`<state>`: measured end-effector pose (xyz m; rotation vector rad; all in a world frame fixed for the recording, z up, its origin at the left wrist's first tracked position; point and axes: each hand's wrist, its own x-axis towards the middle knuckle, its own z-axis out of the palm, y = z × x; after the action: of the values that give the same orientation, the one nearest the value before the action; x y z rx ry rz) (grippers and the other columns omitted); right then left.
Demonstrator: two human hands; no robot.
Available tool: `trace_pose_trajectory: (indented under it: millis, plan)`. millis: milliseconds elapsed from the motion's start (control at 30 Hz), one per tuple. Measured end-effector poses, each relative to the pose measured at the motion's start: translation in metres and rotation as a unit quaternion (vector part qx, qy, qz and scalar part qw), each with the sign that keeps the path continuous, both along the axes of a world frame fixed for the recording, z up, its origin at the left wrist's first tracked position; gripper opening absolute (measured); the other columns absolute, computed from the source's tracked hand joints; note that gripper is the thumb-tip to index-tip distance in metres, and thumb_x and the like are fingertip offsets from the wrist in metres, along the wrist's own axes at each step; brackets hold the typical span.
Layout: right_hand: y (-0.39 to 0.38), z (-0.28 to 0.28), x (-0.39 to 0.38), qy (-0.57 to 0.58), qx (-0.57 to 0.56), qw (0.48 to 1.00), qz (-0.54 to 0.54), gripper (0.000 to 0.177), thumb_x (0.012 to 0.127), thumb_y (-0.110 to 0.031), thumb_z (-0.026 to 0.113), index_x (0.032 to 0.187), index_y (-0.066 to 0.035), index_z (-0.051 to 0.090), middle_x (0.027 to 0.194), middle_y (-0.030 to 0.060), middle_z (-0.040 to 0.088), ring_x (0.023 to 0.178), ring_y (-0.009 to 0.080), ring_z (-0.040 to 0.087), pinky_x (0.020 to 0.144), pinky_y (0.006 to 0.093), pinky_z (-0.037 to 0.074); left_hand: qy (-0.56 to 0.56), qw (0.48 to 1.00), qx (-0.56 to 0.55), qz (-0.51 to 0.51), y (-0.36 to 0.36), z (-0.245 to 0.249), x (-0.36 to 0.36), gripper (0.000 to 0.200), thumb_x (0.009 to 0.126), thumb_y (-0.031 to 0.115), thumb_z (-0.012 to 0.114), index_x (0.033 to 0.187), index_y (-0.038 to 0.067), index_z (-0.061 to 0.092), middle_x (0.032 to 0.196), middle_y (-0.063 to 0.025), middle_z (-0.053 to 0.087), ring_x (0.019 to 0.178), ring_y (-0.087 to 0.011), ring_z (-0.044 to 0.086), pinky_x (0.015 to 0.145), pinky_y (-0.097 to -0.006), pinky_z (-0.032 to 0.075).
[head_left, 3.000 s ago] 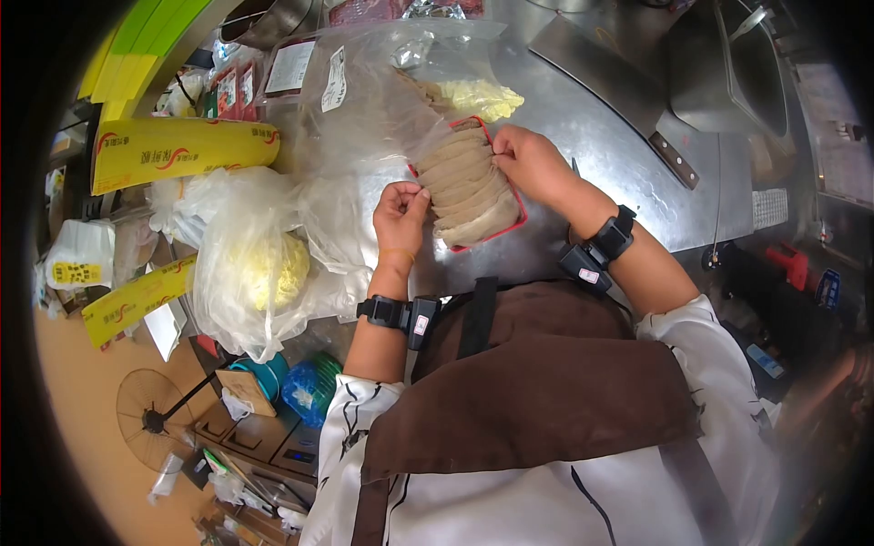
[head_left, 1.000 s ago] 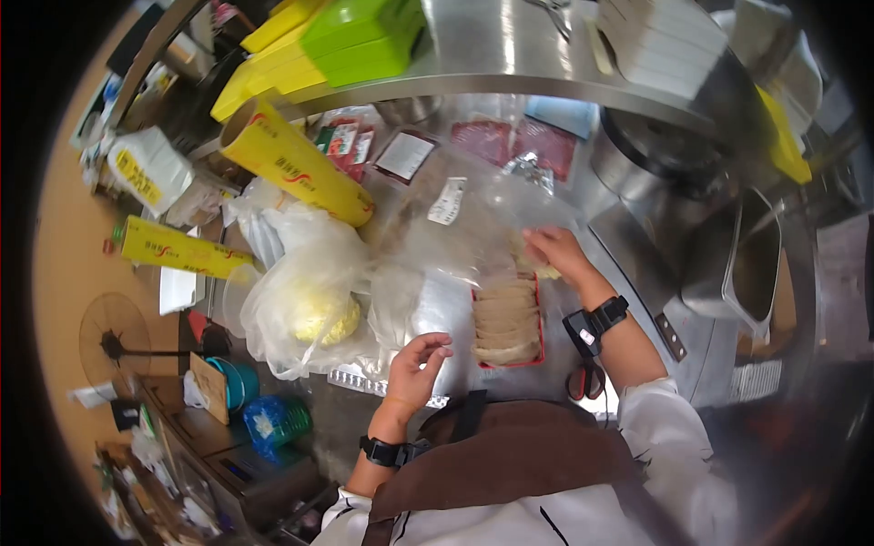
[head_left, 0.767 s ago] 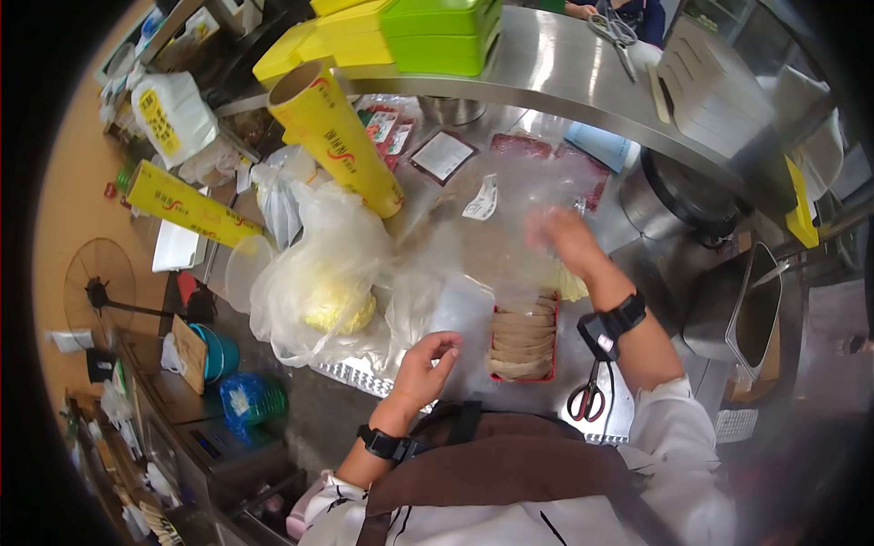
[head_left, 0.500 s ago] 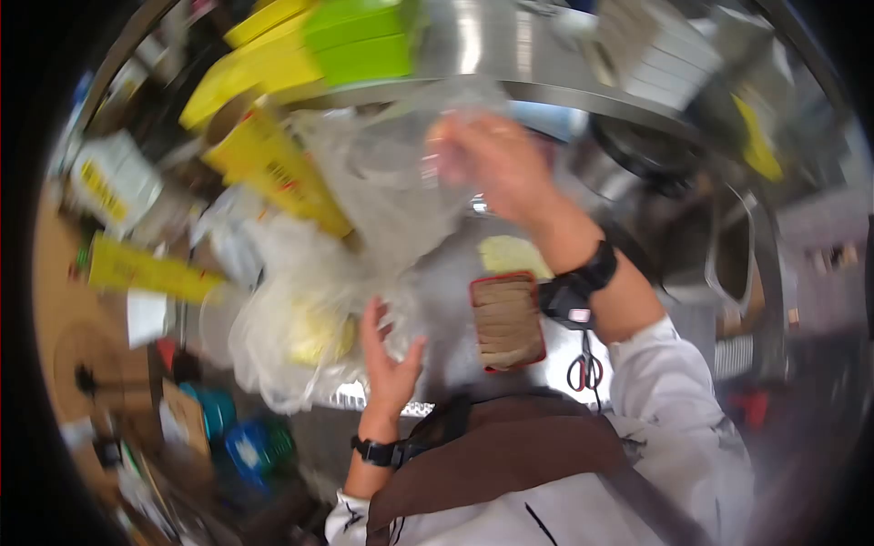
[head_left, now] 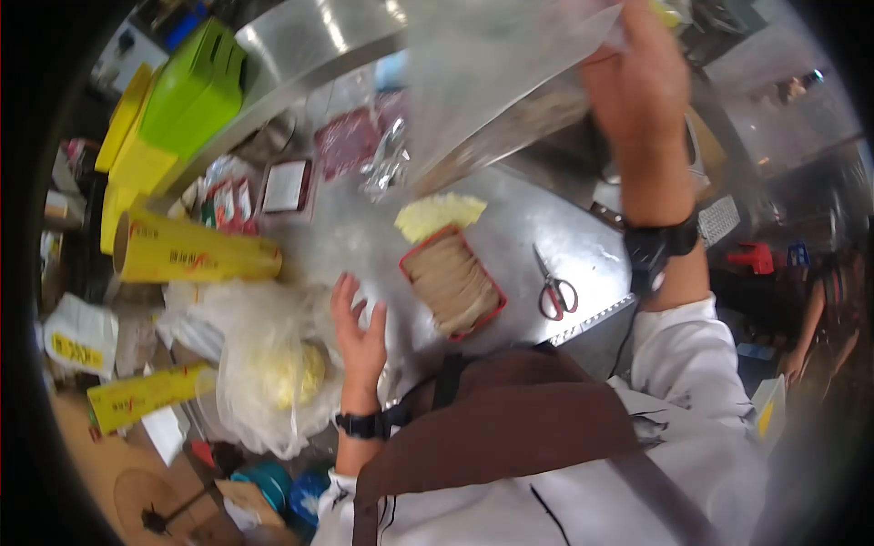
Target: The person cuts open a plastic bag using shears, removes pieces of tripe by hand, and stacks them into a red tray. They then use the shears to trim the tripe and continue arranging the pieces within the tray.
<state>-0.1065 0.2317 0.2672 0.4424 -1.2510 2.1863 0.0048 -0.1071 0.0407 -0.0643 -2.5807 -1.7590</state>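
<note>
High at the upper right, my right hand (head_left: 637,86) grips the edge of a clear plastic sheet (head_left: 492,68), which hangs out to the left over the metal counter. My left hand (head_left: 360,332) is held with its fingers apart and nothing in it. Just left of it sits a translucent plastic bag (head_left: 241,373) with something pale yellow inside. Between the hands lies a red-rimmed tray (head_left: 499,296) packed with brownish folded strips (head_left: 451,280). A crinkled pale yellow leaf-like piece (head_left: 440,216) lies against the tray's far edge. To the tray's right are scissors (head_left: 555,296).
Yellow printed tubes (head_left: 196,250) stand left on the metal counter (head_left: 364,246). Wrapped red packs (head_left: 346,144) lie farther back. A green box (head_left: 196,91) and yellow boxes sit on the raised shelf (head_left: 314,41). Another person (head_left: 833,309) is at the far right.
My right hand has swung up and to the right, drawing the clear plastic sheet with it. My left hand stays open beside the bag. The whole view has turned.
</note>
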Motion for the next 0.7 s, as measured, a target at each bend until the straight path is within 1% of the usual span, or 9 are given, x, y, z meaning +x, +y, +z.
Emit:
trace_pose_trajectory:
  millis: [33, 100, 200, 300, 333, 367, 500, 600, 700]
  plan:
    - [0.014, -0.007, -0.005, -0.013, -0.018, 1.0, -0.02, 0.02, 0.099, -0.018, 0.051, 0.091, -0.004, 0.063, 0.085, 0.0054, 0.064, 0.081, 0.0161, 0.061, 0.078, 0.0302, 0.048, -0.004, 1.0, 0.004, 0.003, 0.003, -0.004, -0.001, 0.06, 0.084, 0.006, 0.067, 0.139, 0.007, 0.042, 0.149, -0.0123, 0.035, 0.128, -0.0268, 0.047, 0.098, -0.0386, 0.045]
    - [0.075, -0.051, -0.034, -0.096, 0.042, 0.994, -0.026, 0.028, 0.102, -0.023, 0.047, 0.102, -0.001, 0.063, 0.093, 0.0072, 0.067, 0.087, 0.0163, 0.062, 0.078, 0.0324, 0.049, -0.018, 1.0, -0.002, 0.016, 0.006, -0.016, 0.003, 0.057, 0.084, 0.006, 0.067, 0.137, 0.007, 0.045, 0.145, -0.0123, 0.039, 0.125, -0.0257, 0.049, 0.097, -0.0375, 0.046]
    - [0.097, -0.095, -0.043, -0.177, 0.209, 0.949, -0.154, 0.016, 0.099, -0.008, 0.048, 0.103, 0.001, 0.06, 0.095, 0.0098, 0.068, 0.082, 0.0185, 0.063, 0.074, 0.03, 0.052, -0.041, 0.999, -0.015, 0.008, 0.008, -0.03, 0.012, 0.049, 0.085, 0.006, 0.066, 0.131, 0.006, 0.05, 0.13, -0.0108, 0.051, 0.114, -0.0221, 0.055, 0.092, -0.0348, 0.048]
    - [0.123, -0.13, -0.048, -0.224, 0.039, 0.973, -0.048, 0.024, 0.099, -0.015, 0.048, 0.112, 0.004, 0.057, 0.101, 0.0164, 0.065, 0.089, 0.0225, 0.063, 0.083, 0.0334, 0.052, -0.142, 0.987, -0.05, -0.054, 0.009, -0.029, 0.023, 0.034, 0.085, 0.006, 0.066, 0.118, 0.005, 0.058, 0.11, -0.0078, 0.061, 0.096, -0.0177, 0.061, 0.084, -0.031, 0.05]
    - [0.129, -0.133, -0.051, -0.252, -0.015, 0.964, -0.081, 0.037, 0.099, -0.024, 0.05, 0.118, 0.008, 0.051, 0.107, 0.021, 0.063, 0.095, 0.0255, 0.062, 0.091, 0.0384, 0.05, -0.19, 0.977, -0.063, -0.08, 0.009, -0.028, 0.028, 0.029, 0.085, 0.006, 0.067, 0.113, 0.004, 0.06, 0.103, -0.0067, 0.064, 0.089, -0.0163, 0.062, 0.08, -0.0297, 0.051]
    - [0.125, -0.129, -0.048, -0.263, -0.014, 0.961, -0.087, 0.039, 0.099, -0.026, 0.05, 0.118, 0.008, 0.051, 0.107, 0.0201, 0.063, 0.093, 0.0254, 0.062, 0.092, 0.039, 0.049, -0.165, 0.981, -0.056, -0.085, 0.014, -0.033, 0.034, 0.016, 0.085, 0.008, 0.069, 0.099, 0.003, 0.064, 0.087, -0.0033, 0.065, 0.077, -0.0127, 0.062, 0.074, -0.0266, 0.051]
    - [0.107, -0.13, -0.03, -0.287, 0.016, 0.957, -0.034, 0.041, 0.099, -0.029, 0.051, 0.119, 0.007, 0.051, 0.104, 0.017, 0.064, 0.09, 0.0249, 0.061, 0.091, 0.0389, 0.048, -0.236, 0.968, -0.043, -0.078, 0.025, -0.043, 0.047, 0.012, 0.086, 0.011, 0.071, 0.093, 0.003, 0.066, 0.079, -0.001, 0.066, 0.074, -0.0089, 0.061, 0.069, -0.0237, 0.05]
    - [0.097, -0.14, -0.015, -0.306, 0.033, 0.951, 0.02, 0.039, 0.098, -0.027, 0.052, 0.118, 0.007, 0.054, 0.101, 0.014, 0.064, 0.089, 0.0224, 0.061, 0.089, 0.0371, 0.048, -0.292, 0.956, 0.024, -0.024, 0.031, -0.065, 0.053, 0.017, 0.086, 0.01, 0.068, 0.1, 0.003, 0.068, 0.083, -0.0075, 0.069, 0.076, -0.0131, 0.064, 0.072, -0.0273, 0.052]
    - [0.081, -0.156, 0.006, -0.319, 0.037, 0.945, 0.064, 0.037, 0.097, -0.023, 0.052, 0.119, 0.007, 0.055, 0.098, 0.0112, 0.064, 0.086, 0.0195, 0.06, 0.084, 0.0336, 0.047, -0.307, 0.942, 0.133, 0.002, 0.038, -0.072, 0.058, 0.018, 0.086, 0.008, 0.068, 0.101, 0.0, 0.068, 0.084, -0.007, 0.069, 0.077, -0.012, 0.065, 0.072, -0.0258, 0.052]
